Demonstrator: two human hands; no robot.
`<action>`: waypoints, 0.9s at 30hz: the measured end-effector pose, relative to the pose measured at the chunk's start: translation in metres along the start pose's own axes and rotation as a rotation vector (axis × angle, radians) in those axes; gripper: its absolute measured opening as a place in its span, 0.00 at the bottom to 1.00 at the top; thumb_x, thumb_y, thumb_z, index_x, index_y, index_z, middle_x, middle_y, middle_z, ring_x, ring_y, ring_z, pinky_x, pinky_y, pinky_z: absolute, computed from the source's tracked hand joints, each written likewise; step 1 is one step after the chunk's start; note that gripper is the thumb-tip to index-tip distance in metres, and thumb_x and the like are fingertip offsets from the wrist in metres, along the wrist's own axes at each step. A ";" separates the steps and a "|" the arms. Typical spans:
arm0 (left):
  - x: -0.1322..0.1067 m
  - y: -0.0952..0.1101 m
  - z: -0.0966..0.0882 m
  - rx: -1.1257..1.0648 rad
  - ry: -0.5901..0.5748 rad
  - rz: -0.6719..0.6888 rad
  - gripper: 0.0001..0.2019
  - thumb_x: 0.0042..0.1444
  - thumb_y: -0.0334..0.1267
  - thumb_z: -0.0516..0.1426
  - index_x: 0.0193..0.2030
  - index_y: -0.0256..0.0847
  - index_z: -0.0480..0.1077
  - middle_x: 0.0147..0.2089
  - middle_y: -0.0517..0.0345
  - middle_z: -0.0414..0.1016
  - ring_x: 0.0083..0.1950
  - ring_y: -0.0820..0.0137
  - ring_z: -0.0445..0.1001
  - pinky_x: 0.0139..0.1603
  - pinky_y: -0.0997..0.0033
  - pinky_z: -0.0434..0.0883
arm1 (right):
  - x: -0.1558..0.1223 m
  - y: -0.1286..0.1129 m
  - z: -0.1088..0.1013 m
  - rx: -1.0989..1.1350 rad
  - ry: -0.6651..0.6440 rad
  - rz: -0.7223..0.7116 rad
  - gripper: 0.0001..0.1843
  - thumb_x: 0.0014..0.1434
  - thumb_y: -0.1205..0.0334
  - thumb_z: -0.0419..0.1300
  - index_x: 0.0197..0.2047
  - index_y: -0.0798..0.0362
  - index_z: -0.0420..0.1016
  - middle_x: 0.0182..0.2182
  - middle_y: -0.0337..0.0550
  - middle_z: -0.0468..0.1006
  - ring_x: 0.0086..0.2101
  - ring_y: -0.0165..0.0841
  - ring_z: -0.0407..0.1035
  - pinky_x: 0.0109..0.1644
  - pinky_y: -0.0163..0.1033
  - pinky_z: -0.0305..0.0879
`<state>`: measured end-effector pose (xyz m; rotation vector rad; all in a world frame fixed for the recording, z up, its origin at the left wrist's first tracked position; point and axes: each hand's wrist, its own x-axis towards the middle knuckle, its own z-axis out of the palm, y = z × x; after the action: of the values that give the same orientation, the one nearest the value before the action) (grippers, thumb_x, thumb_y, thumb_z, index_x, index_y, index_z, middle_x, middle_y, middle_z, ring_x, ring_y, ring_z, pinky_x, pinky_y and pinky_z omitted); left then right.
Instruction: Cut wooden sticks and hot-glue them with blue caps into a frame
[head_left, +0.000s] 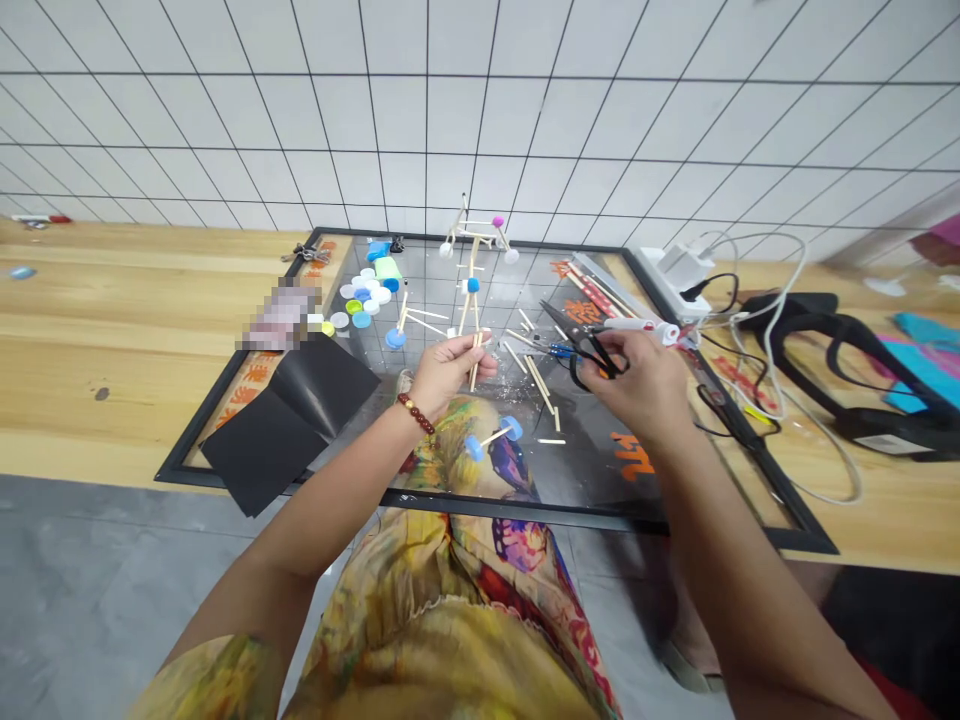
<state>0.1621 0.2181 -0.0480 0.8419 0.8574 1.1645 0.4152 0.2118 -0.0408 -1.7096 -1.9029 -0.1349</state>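
Observation:
My left hand is closed around thin wooden sticks near the middle of the glass-topped board. Directly behind it stands a stick model with a blue piece partway up and white and pink round pieces at its top. Whether the held sticks join that model I cannot tell. In my right hand is a pair of black scissors, blades pointing up and left. Loose sticks lie scattered between my hands. A stick with a blue bottle cap at each end lies nearer me.
Several coloured bottle caps and black sheets are on the left. To the right are a glue gun, a power strip, white cables and a black frame-like object. A tiled wall stands behind.

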 end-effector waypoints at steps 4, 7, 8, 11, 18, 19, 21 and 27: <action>0.004 -0.001 -0.004 -0.023 0.027 -0.001 0.11 0.50 0.35 0.66 0.40 0.35 0.76 0.26 0.59 0.77 0.28 0.73 0.77 0.37 0.70 0.73 | 0.024 -0.007 0.023 0.231 0.064 0.030 0.16 0.47 0.60 0.62 0.41 0.54 0.73 0.39 0.52 0.79 0.42 0.44 0.73 0.49 0.51 0.70; 0.007 0.001 -0.007 -0.048 0.061 -0.001 0.09 0.50 0.35 0.66 0.38 0.36 0.75 0.28 0.58 0.78 0.29 0.73 0.77 0.39 0.70 0.73 | 0.038 -0.010 0.036 0.634 0.052 0.209 0.17 0.44 0.56 0.64 0.37 0.53 0.70 0.32 0.45 0.77 0.34 0.37 0.73 0.42 0.46 0.72; 0.007 0.002 -0.008 -0.058 0.073 -0.003 0.08 0.50 0.35 0.66 0.37 0.36 0.75 0.29 0.58 0.79 0.30 0.73 0.78 0.39 0.70 0.73 | 0.039 -0.011 0.038 0.795 0.071 0.219 0.17 0.44 0.54 0.65 0.37 0.52 0.69 0.32 0.43 0.77 0.33 0.36 0.73 0.41 0.45 0.72; 0.008 0.004 -0.008 -0.082 0.095 -0.008 0.06 0.51 0.33 0.65 0.36 0.35 0.75 0.32 0.56 0.80 0.30 0.73 0.78 0.39 0.70 0.73 | 0.033 -0.021 0.034 1.173 0.010 0.179 0.16 0.47 0.50 0.65 0.35 0.49 0.68 0.32 0.40 0.75 0.33 0.34 0.73 0.37 0.42 0.72; 0.008 0.000 -0.006 -0.055 0.115 -0.012 0.06 0.50 0.33 0.65 0.34 0.36 0.75 0.28 0.58 0.79 0.28 0.74 0.76 0.37 0.72 0.72 | 0.012 -0.042 0.021 1.378 -0.518 0.177 0.17 0.48 0.49 0.66 0.31 0.49 0.64 0.23 0.33 0.64 0.22 0.28 0.60 0.25 0.37 0.61; 0.008 -0.001 -0.006 -0.044 0.117 -0.001 0.06 0.50 0.34 0.66 0.34 0.36 0.75 0.28 0.58 0.79 0.28 0.75 0.76 0.36 0.72 0.72 | 0.011 -0.042 0.020 1.283 -0.445 0.161 0.18 0.49 0.47 0.65 0.31 0.49 0.64 0.22 0.33 0.63 0.21 0.28 0.59 0.24 0.37 0.59; 0.008 -0.002 -0.006 -0.014 0.118 0.040 0.08 0.48 0.35 0.67 0.34 0.36 0.76 0.27 0.58 0.78 0.27 0.76 0.74 0.35 0.74 0.72 | 0.010 -0.039 0.019 0.947 -0.269 0.114 0.20 0.48 0.43 0.65 0.30 0.50 0.65 0.21 0.35 0.65 0.21 0.29 0.59 0.25 0.37 0.57; 0.006 -0.007 -0.006 0.170 0.036 0.252 0.09 0.48 0.39 0.66 0.35 0.37 0.78 0.28 0.58 0.79 0.30 0.76 0.76 0.36 0.75 0.74 | 0.003 -0.038 0.016 0.114 -0.115 -0.232 0.27 0.49 0.37 0.60 0.39 0.54 0.72 0.28 0.46 0.75 0.31 0.39 0.69 0.33 0.41 0.58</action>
<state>0.1610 0.2234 -0.0573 1.0951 0.9074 1.3426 0.3735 0.2150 -0.0412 -1.4464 -2.1480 -0.0160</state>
